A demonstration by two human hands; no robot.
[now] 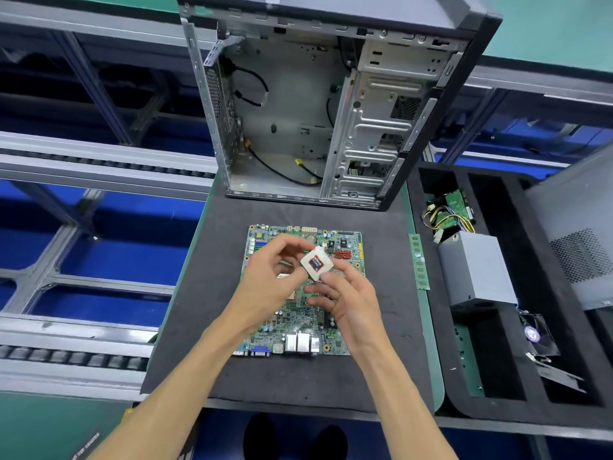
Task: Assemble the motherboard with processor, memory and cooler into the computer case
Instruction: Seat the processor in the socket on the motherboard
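Note:
A green motherboard (pixel 292 327) lies flat on the black mat (pixel 205 313). Above its middle I hold a square processor (pixel 316 262) with a dark label on its silver lid. My left hand (pixel 275 270) pinches its left edge between thumb and fingers. My right hand (pixel 345 297) pinches its lower right corner with thumb and forefinger. Both hands hide the socket area of the board. The open computer case (pixel 298 104) stands at the far end of the mat, its inside bare but for some cables. A green memory stick (pixel 419 260) lies just right of the mat.
A black foam tray (pixel 510 327) on the right holds a grey power supply (pixel 474 267) with coloured wires, a small fan (pixel 537 333) and a circuit board. A grey side panel (pixel 577 234) leans at far right. Roller conveyor rails (pixel 83 161) run along the left.

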